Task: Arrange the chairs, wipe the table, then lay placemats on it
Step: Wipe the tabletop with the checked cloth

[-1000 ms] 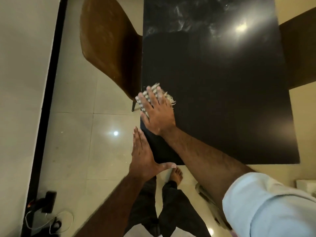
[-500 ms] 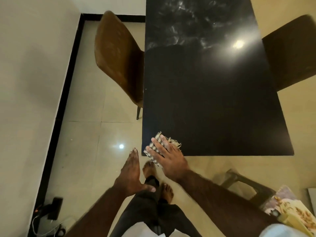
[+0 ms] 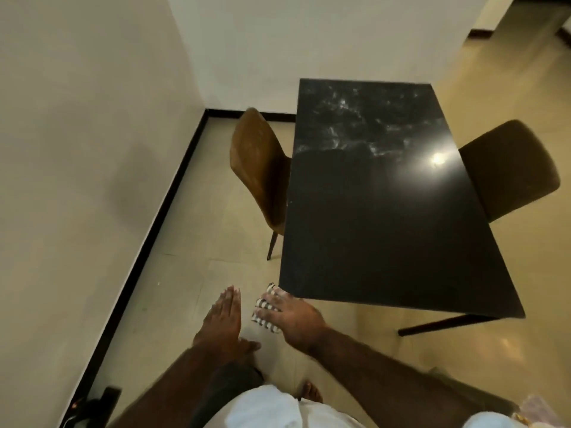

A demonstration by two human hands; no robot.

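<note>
A black marble-patterned table (image 3: 386, 217) stands ahead of me. My right hand (image 3: 290, 316) holds a striped black-and-white cloth (image 3: 262, 313) just off the table's near left corner, above the floor. Left of it, my left hand (image 3: 222, 316) is flat with its fingers together and holds nothing. One brown chair (image 3: 259, 171) is tucked in at the table's left side. A second brown chair (image 3: 509, 168) stands at the right side.
A beige wall with a black skirting (image 3: 145, 242) runs along the left, leaving a narrow strip of tiled floor. Dark objects with a cable (image 3: 92, 403) lie at the bottom left. A floral item (image 3: 537, 412) shows at the bottom right.
My right hand has dragged the cloth along the table's left part to its near corner and off the edge. I have stepped back, so the whole table is now in view.
</note>
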